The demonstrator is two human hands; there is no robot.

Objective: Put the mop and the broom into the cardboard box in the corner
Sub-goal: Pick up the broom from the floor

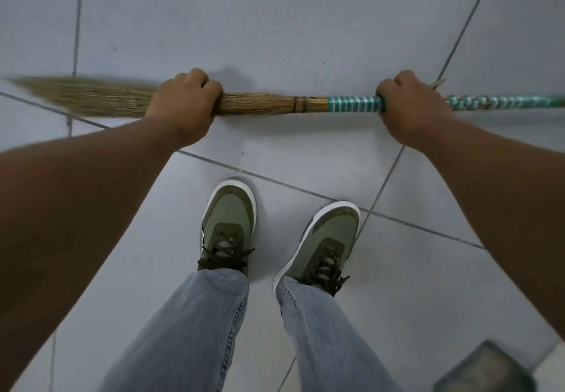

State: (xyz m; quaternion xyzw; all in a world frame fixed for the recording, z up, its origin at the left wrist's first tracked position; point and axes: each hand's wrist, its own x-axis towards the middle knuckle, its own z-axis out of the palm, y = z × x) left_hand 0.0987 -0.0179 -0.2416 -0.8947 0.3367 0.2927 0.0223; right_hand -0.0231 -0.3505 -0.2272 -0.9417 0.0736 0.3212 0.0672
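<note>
A straw broom (pixel 263 104) lies level across the view, low over the grey tiled floor; whether it touches the tiles is unclear. Its bristles fan out to the left and its handle, wrapped in green and white tape, runs off the right edge. My left hand (pixel 186 101) is closed around the bristle bundle. My right hand (pixel 409 104) grips the taped handle. Neither the mop nor the cardboard box appears in this view.
Below the broom are my two feet in green sneakers (pixel 229 223) and blue jeans. A dark green, blurred object (pixel 486 370) sits at the bottom right corner. Grey floor tiles (pixel 275 24) stretch beyond the broom.
</note>
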